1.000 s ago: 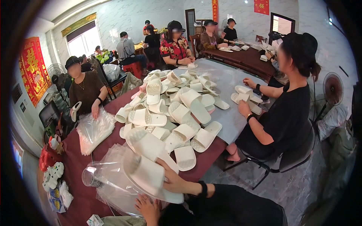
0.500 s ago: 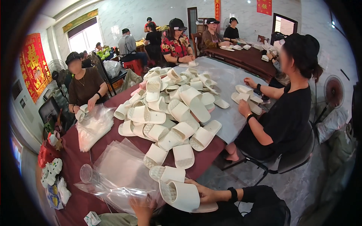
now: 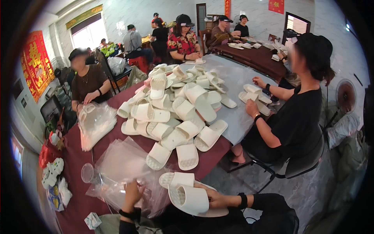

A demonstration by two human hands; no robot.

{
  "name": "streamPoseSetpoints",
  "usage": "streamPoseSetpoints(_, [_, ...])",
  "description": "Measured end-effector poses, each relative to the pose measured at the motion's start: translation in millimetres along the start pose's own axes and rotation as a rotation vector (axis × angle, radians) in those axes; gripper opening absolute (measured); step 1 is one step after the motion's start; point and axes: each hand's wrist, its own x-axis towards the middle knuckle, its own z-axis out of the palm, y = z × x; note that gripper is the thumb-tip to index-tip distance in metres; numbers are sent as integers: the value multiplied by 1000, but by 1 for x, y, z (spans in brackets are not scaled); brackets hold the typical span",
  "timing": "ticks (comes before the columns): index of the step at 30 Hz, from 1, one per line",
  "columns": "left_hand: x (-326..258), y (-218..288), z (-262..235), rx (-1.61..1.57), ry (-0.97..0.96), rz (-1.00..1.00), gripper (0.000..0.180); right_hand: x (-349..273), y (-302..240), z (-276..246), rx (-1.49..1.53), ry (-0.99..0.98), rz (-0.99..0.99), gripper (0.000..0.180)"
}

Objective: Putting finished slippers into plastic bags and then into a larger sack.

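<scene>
My right hand (image 3: 215, 198) grips a pair of cream slide slippers (image 3: 191, 199) at the near edge of the table. One slipper overlaps the other, and their quilted insoles show at the toe openings. My left hand (image 3: 133, 192) is on the clear plastic bags (image 3: 117, 163) left of the slippers, its fingers bent and closed on the film of a bag. Glare on the film partly hides the fingertips. Ahead of both hands, a big heap of cream slippers (image 3: 165, 113) covers the middle of the table, some of them tilted over others.
A clear round container (image 3: 88, 172) lies beside the bags on the dark red tablecloth (image 3: 78, 195). White clogs (image 3: 52, 172) and a red bag (image 3: 49, 153) line the left edge. Co-workers sit around the table, one (image 3: 296, 117) close on the right handling slippers.
My left hand has moved up and farther onto the bags, shifting the film. The slipper pair in my right hand has moved slightly right. The left co-worker's slippers are now at the plastic bag.
</scene>
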Motion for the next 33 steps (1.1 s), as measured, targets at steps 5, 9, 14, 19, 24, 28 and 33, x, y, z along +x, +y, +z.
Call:
streamPoseSetpoints(5, [34, -23, -14, -380, -102, -101, 64, 5, 8, -7, -205, -78, -93, 66])
streamPoseSetpoints(9, [44, -18, -15, 9, -69, 70, 57, 4, -3, -2, -87, 20, -16, 68])
streamPoseSetpoints(14, [32, -4, -20, 154, -61, -76, 53, 3, -10, 4, -104, 58, 28, 56])
streamPoseSetpoints(19, [23, -3, -28, 17, -200, -88, 55, 0, -3, 1, -102, 10, 36, 67])
streamPoseSetpoints(24, [-5, 41, -42, 304, -23, -106, 63, -1, -1, 2, -113, 16, 85, 65])
streamPoseSetpoints(28, [-25, 58, -48, 294, -283, -211, 65, 6, -5, 4, -100, 43, 59, 62])
streamPoseSetpoints(33, [-25, 33, -28, 275, -192, 55, 74, 9, -4, 0, -233, -93, 39, 66])
